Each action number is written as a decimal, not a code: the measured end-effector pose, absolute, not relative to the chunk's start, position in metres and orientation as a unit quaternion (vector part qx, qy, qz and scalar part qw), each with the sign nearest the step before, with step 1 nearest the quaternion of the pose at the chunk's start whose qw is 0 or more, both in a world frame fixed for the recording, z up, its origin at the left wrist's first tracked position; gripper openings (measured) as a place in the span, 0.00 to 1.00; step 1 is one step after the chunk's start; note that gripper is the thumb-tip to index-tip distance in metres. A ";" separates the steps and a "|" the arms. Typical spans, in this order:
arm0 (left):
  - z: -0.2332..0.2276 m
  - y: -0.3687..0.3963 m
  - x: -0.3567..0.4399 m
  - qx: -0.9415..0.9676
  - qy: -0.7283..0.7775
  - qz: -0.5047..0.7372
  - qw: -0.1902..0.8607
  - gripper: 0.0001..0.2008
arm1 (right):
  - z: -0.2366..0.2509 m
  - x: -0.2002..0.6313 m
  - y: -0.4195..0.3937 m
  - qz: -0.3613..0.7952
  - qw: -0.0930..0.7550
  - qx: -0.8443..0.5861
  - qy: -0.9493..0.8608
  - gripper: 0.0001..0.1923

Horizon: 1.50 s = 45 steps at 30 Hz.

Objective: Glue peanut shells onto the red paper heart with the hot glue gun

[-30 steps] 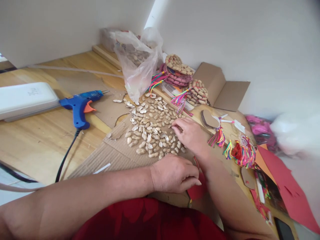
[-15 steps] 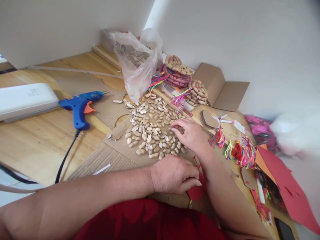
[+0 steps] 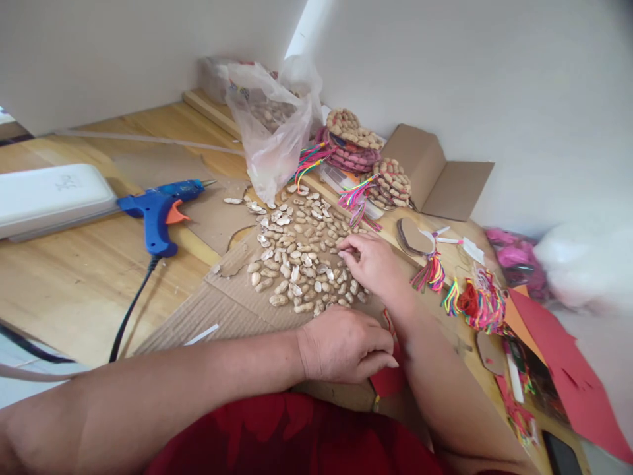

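head view, looking down on a wooden table (image 3: 74, 284) in a corner of white walls. a big spread of peanut shells (image 3: 297, 247) lies on a sheet of brown cardboard (image 3: 232, 307) near the middle of the table. the spread is longer than it is wide, and its long way runs from the near edge up toward the far corner, where a clear plastic bag (image 3: 271, 125) stands. the single shells point every which way.

the right hand (image 3: 376, 264) lies on the right side of the spread, palm down, fingers bent and close together, tips touching the shells. i cannot tell if it has pinched one.

the left hand (image 3: 346, 346) rests at the near edge of the cardboard, just below the shells and not touching them. its fingers are curled and it holds the edge of a red paper piece (image 3: 390, 379).

a blue glue gun (image 3: 161, 208) lies to the left of the shells, its tip pointing at them. a white flat case (image 3: 49, 198) sits near the left edge. heart shapes covered in peanuts (image 3: 353, 142) are stacked behind the spread, with bright tassels (image 3: 477, 303) and red paper sheets (image 3: 573, 376) along the right edge.
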<state>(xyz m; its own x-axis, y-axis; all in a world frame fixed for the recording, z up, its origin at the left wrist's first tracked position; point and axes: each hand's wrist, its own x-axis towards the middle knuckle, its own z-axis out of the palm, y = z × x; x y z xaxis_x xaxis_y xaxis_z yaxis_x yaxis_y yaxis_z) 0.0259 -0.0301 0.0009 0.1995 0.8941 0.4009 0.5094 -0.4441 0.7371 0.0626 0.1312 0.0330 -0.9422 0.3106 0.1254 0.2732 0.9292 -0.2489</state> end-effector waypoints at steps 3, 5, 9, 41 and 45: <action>0.001 -0.030 0.026 0.740 0.475 0.415 0.234 0.11 | 0.035 0.064 0.131 0.108 0.077 -0.152 -0.979 0.06; 0.001 -0.030 0.026 0.741 0.474 0.412 0.238 0.11 | 0.039 0.066 0.129 0.114 0.088 -0.151 -0.978 0.07; 0.000 -0.030 0.026 0.741 0.470 0.418 0.237 0.13 | 0.048 0.066 0.120 0.141 0.080 -0.088 -0.983 0.07; 0.001 -0.031 0.025 0.740 0.474 0.413 0.240 0.11 | 0.038 0.069 0.136 0.279 -0.009 -0.242 -0.929 0.10; 0.001 -0.031 0.025 0.739 0.478 0.413 0.235 0.11 | 0.037 0.066 0.135 0.292 -0.031 -0.249 -0.923 0.11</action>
<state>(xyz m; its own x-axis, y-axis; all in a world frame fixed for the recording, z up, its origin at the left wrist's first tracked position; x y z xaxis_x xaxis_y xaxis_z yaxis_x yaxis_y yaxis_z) 0.0252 -0.0308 0.0010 0.2022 0.9004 0.3851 0.5127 -0.4324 0.7418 0.0656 0.1346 0.0374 -0.8740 0.4416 -0.2027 0.4779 0.7058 -0.5228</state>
